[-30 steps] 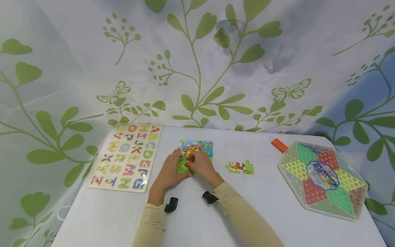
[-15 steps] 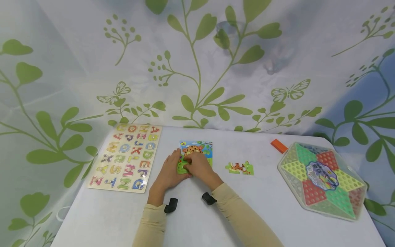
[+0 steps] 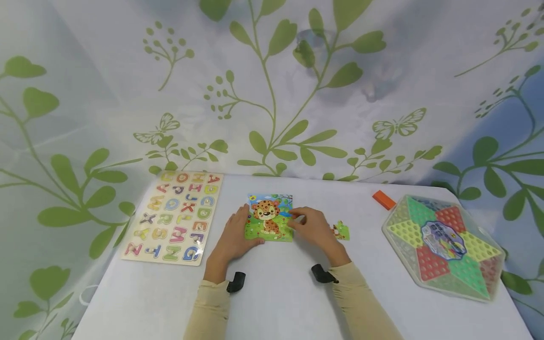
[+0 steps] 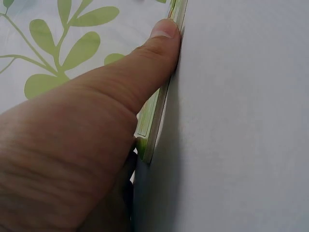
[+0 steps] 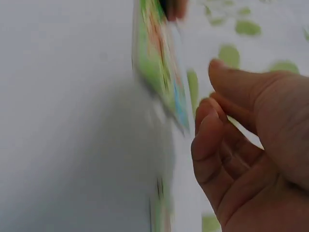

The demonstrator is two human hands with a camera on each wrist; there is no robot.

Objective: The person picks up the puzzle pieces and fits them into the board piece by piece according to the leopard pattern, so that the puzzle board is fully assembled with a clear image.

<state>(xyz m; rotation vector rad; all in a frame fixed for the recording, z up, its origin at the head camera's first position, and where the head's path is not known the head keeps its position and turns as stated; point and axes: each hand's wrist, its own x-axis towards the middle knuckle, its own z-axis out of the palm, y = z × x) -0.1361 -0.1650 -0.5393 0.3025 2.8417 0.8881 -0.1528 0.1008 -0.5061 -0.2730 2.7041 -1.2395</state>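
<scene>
In the head view a small jigsaw puzzle [image 3: 267,222] with a spotted leopard cub lies on the white table. My left hand [image 3: 233,233] rests at its lower left corner, with fairly straight fingers along the left side and the thumb [image 4: 154,48] against the near edge. Beside the puzzle's right edge is my right hand [image 3: 312,226], fingers loosely bent and nothing seen between them. In the right wrist view that hand [image 5: 241,130] has thumb and fingertips apart. Loose jigsaw pieces [image 3: 344,232] lie to the right, partly hidden behind the right hand.
A wooden alphabet board [image 3: 172,217] lies at the left. On the right are a star-patterned Chinese checkers set [image 3: 444,248] and an orange block [image 3: 384,200]. A leaf-printed curtain [image 3: 272,94] rises along the table's back edge.
My right hand has lifted off the puzzle's lower left part and moved right, uncovering the leopard picture and covering some loose pieces. The left hand has stayed in place.
</scene>
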